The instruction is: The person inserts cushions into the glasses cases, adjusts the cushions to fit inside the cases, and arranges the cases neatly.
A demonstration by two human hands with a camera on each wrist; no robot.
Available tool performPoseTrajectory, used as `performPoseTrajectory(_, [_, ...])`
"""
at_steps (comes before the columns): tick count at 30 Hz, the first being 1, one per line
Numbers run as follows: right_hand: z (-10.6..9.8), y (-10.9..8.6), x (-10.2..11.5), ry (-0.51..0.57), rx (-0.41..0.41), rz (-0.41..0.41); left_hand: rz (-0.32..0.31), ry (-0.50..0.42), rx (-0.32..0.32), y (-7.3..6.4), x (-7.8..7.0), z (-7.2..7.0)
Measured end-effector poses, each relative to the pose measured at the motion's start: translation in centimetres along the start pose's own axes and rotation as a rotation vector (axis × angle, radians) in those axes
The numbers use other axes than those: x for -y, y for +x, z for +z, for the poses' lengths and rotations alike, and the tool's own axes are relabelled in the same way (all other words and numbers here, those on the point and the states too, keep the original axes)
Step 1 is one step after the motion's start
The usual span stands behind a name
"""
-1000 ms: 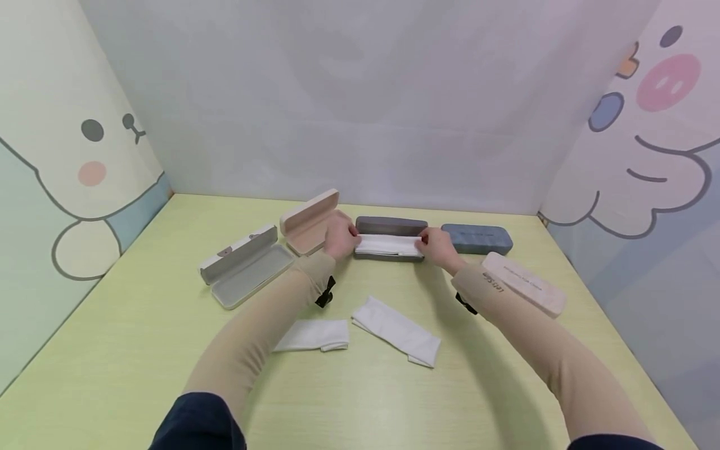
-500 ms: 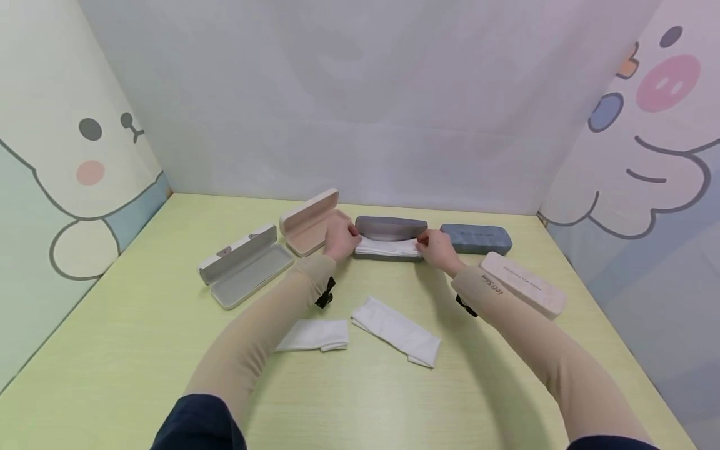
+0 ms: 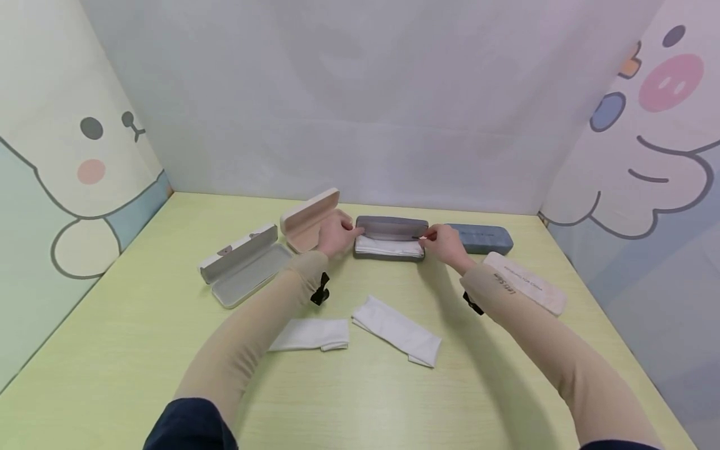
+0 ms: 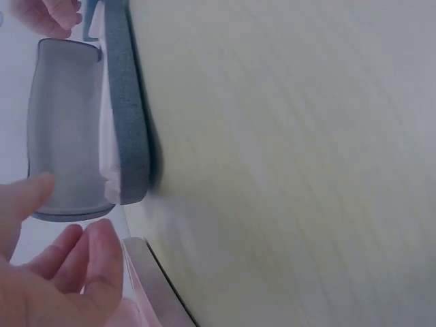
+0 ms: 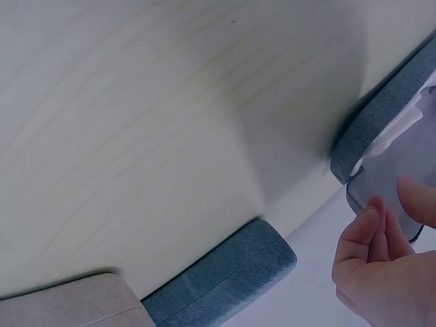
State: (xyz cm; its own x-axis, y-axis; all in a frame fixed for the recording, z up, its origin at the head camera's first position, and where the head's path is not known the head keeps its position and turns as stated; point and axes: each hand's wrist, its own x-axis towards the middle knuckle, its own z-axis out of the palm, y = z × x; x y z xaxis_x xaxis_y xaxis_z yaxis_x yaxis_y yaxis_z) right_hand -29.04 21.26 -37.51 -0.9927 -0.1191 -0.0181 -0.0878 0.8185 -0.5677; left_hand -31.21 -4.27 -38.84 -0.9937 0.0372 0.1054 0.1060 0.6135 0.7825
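A blue-grey glasses case [image 3: 389,257] lies open at the back middle, its grey-lined lid [image 3: 390,229] raised. Inside its base is a folded white cloth [image 3: 388,246]. At the case's left end is my left hand [image 3: 335,237]; its thumb [image 4: 41,187] overlaps the lid's lining in the left wrist view, with the other fingers apart from it by the lid's end. My right hand [image 3: 448,247] is at the opposite end, thumb and fingers parted beside the lid's corner. No cloth is between the fingers of either hand.
Left of the case stand an open pink case [image 3: 308,234] and an open white case [image 3: 247,275]. On the right are a closed blue case [image 3: 486,239] and a closed pale pink case [image 3: 529,281]. Two folded white cloths [image 3: 396,331] lie nearer the front.
Both hands have let go of the white cloth's ends and moved slightly outward to the sides of the case. The cloth has settled lower into the base.
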Motion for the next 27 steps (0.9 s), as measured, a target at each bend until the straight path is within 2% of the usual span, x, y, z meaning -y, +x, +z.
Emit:
performPoseTrajectory(5, [-0.6,-0.2,0.2,0.032,-0.025,0.022,-0.066,-0.089,0.048,-0.1,-0.5,-0.4])
performPoseTrajectory(8, [-0.6,-0.2,0.3,0.042,-0.036,0.056,-0.100,-0.100,0.066,0.1,-0.5,-0.2])
performPoseTrajectory(13, [-0.1,0.2,0.4,0.106,0.007,0.150,-0.246,-0.176,0.129,0.5,-0.2,0.7])
performPoseTrajectory(15, [0.1,0.3,0.6,0.134,0.040,0.169,-0.308,-0.224,0.156,0.5,-0.2,1.0])
performPoseTrajectory(17, [0.4,0.3,0.8,0.154,0.057,0.172,-0.341,-0.261,0.175,0.5,-0.3,1.2])
performPoseTrajectory(23, [1.0,0.5,0.8,0.164,0.038,0.178,-0.341,-0.267,0.172,0.0,-0.8,1.2])
performPoseTrajectory(27, [1.2,0.5,0.6,0.176,0.054,0.192,-0.347,-0.263,0.193,0.0,-0.9,1.1])
